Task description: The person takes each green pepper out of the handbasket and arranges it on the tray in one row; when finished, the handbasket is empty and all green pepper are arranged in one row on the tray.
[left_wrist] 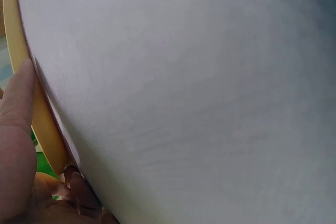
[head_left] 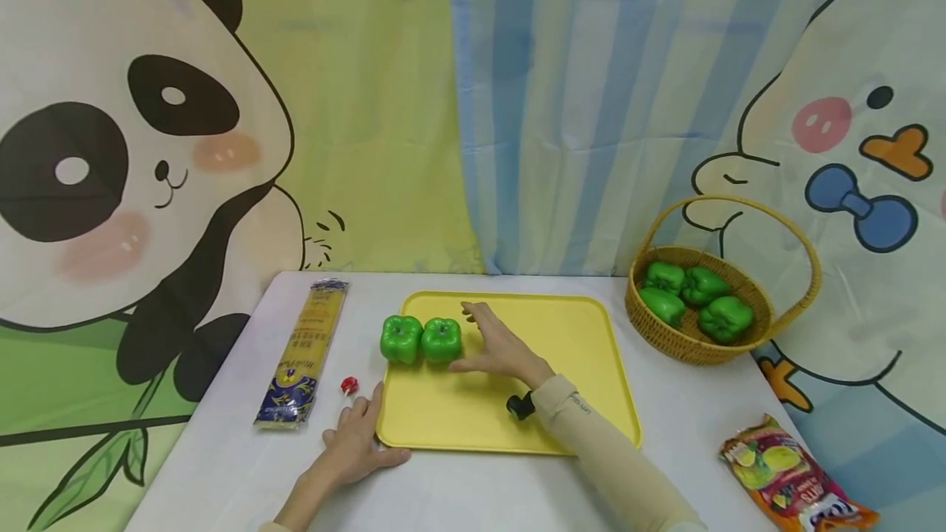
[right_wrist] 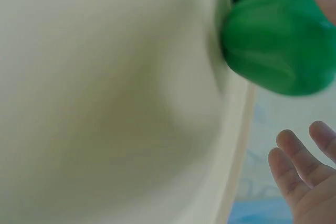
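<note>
Two green bell peppers stand side by side at the left end of a yellow tray (head_left: 510, 421): a left one (head_left: 401, 341) and a right one (head_left: 442, 341). My right hand (head_left: 502, 349) hovers over the tray just right of the second pepper, thumb and fingers spread, holding nothing. In the right wrist view a bell pepper (right_wrist: 283, 45) lies near the thumb, with the other fingers (right_wrist: 299, 166) apart from it. My left hand (head_left: 356, 442) rests against the tray's front left corner; its thumb (left_wrist: 18, 103) lies along the front rim.
Left of the tray lie a pack of noodles (head_left: 303, 355) and a small red lollipop (head_left: 350, 386). A wicker basket (head_left: 665, 339) holding several green peppers (head_left: 726, 318) stands at the back right. An orange and red snack bag (head_left: 794, 474) lies at the front right.
</note>
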The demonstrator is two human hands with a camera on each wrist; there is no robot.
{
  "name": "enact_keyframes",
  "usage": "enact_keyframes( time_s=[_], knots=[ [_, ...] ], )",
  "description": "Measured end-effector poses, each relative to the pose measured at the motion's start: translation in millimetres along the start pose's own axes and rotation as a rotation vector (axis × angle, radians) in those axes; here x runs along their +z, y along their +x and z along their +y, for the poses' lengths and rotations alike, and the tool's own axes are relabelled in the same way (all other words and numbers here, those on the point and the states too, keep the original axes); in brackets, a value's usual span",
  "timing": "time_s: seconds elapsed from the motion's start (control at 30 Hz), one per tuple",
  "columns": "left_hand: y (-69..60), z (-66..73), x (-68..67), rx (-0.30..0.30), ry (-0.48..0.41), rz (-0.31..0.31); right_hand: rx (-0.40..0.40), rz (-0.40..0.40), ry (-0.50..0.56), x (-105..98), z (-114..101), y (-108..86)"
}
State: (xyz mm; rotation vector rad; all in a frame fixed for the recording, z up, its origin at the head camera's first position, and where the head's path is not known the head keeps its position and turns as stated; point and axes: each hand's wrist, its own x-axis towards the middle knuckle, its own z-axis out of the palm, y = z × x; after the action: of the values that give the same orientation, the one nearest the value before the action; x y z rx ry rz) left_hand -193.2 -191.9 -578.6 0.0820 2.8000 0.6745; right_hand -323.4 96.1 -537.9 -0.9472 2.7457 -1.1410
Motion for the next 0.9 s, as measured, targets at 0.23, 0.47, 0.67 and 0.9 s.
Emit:
enact_keyframes(
  time_s=[0.23,0.47,0.67,0.9],
  knots=[
    [1.0,-4.4,0.2,-0.024,-0.009,-0.016,0.018,-0.017,-0.01,-33,0,-11.7],
    [4.0,-3.6,0.9,-0.035,-0.009,-0.025,0.069,-0.051,-0.063,-69,13,-34.4],
    [4.6,-0.4,0.2,-0.034,-0.014,-0.035,0.116,0.034,-0.077,-103,30,-60.8],
    [2.6,2.2,-1.9,-0.04,-0.011,-0.045,0.076,0.219,-0.115,-137,49,-94.3]
  ],
)
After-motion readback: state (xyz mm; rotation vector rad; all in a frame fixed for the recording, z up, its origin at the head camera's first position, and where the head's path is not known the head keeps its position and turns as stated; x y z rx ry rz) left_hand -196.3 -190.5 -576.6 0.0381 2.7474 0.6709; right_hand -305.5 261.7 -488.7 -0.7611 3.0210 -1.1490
